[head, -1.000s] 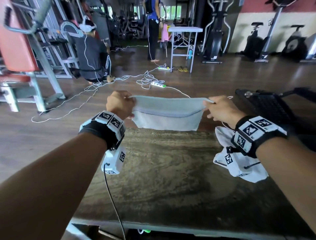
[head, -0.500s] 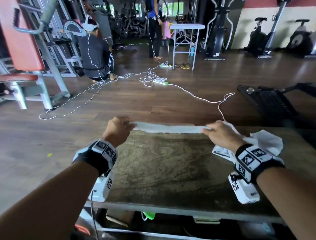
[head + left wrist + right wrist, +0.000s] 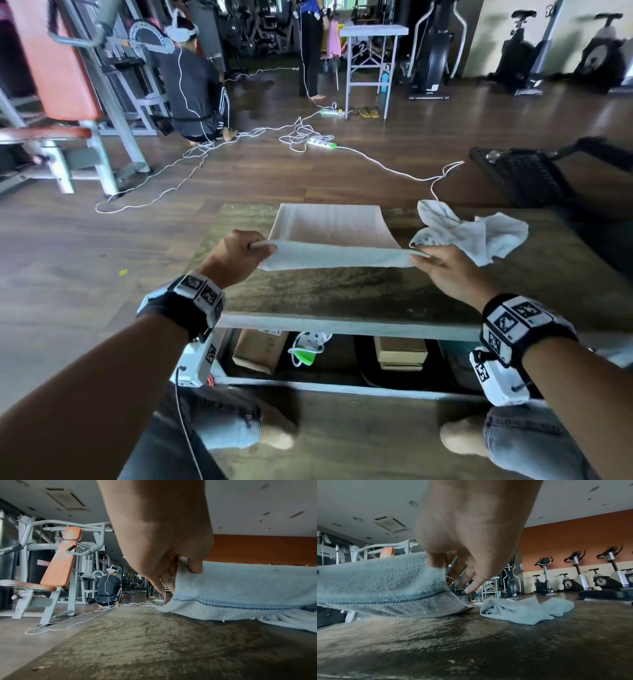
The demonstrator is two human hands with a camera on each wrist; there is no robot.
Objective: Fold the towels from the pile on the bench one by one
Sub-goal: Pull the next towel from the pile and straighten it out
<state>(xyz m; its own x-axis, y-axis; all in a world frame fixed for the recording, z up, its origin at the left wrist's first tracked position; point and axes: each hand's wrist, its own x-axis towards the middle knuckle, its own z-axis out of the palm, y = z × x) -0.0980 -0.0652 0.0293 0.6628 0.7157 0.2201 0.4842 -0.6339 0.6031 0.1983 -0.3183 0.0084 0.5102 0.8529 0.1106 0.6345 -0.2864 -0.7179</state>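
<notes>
Towel (image 3: 330,236) is lying half on the surface (image 3: 342,294), left hand (image 3: 236,255) and right hand (image 3: 445,270) each pinching a near corner; first fold probably underway, next needing both corners carried evenly to the far edge.

Daylight enters from windows (image 3: 346,7) at the top centre of the head view, leaving the room dim and the foreground muted. The floor (image 3: 428,137) shows pale sheen in the upper right. Straight lines bow toward the frame edges in all three views. In both wrist views the near bench top (image 3: 471,649) at the bottom is soft and smeared, and the ceiling is evenly grey.
</notes>
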